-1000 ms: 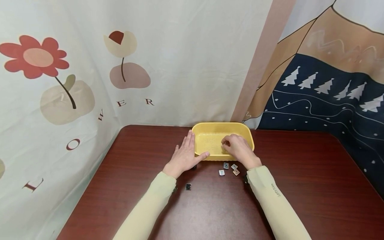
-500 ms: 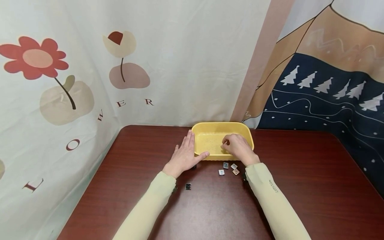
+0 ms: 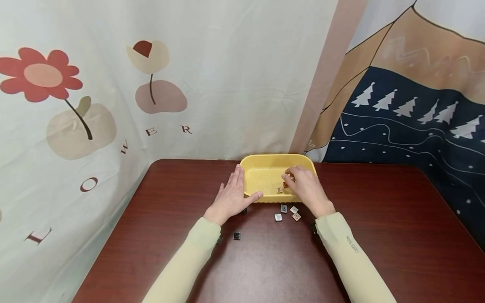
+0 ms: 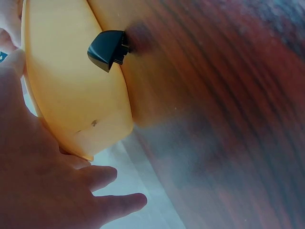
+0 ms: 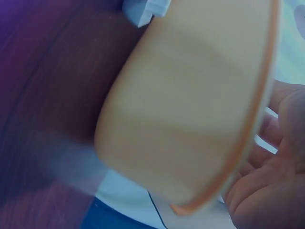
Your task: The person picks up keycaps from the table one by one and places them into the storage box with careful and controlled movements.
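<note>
A yellow plastic basin (image 3: 273, 157) stands at the back of the table. My left hand (image 3: 229, 198) lies flat against its left wall, fingers straight and thumb along the front rim; the left wrist view shows the hand (image 4: 52, 157) at the rim. My right hand (image 3: 307, 188) is inside the basin with curled fingers, an orange-red keycap (image 3: 285, 184) right at its fingertips. A tan keycap (image 3: 279, 190) lies on the basin floor. In the left wrist view a teal keycap (image 4: 3, 57) with a white mark shows at the right fingers. The right palm's inside is mostly hidden.
In front of the basin lie a grey keycap (image 3: 283, 208), white keycaps (image 3: 278, 217) and an orange-brown keycap (image 3: 297, 216). One black keycap (image 3: 236, 236) lies nearer; another black keycap (image 4: 106, 50) is by the basin's front wall. A printed curtain (image 3: 235, 84) hangs behind the table.
My right hand has shifted slightly right and its fingers have loosened. A tan keycap and an orange-red one now show in the basin. The left hand holds its place.
</note>
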A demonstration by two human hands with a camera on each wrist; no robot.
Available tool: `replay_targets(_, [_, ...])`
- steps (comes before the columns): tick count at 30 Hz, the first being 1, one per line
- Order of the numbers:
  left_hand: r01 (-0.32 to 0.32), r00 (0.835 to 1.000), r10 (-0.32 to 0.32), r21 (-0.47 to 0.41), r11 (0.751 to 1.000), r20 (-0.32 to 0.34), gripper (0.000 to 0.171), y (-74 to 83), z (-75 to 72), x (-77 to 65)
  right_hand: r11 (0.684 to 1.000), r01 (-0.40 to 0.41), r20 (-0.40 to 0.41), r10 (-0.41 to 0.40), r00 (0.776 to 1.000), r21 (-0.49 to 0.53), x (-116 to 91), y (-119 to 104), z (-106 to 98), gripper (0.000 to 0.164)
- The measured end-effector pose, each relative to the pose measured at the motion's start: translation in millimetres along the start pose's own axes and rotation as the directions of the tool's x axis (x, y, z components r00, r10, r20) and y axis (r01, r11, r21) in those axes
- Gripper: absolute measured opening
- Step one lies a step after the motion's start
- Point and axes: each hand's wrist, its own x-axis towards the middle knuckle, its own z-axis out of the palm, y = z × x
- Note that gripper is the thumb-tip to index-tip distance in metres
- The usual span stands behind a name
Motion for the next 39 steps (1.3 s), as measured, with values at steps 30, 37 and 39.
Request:
replay_targets(30, [-0.002,1.0,0.002,-0.002,1.0,-0.005,0.113,-0.1,-1.1,-0.7,0.979,0.17,-0.091,-0.18,0.979,-0.115,-88,7,-32,0.029])
replay_targets(37, [-0.006,1.0,0.006,-0.002,1.0,-0.013,0.112,0.6,-1.3,-1.4,0.979,0.159,-0.041,-0.165,0.985,-0.124,-103,6,-28,0.037])
replay_targets(39, [-0.007,1.0,0.007,-0.002,1.0,-0.015,0.112,0.7,-1.2,-1.4,0.978,0.165,-0.041,-0.172,0.984,-0.126,-106,5,-27,0.04])
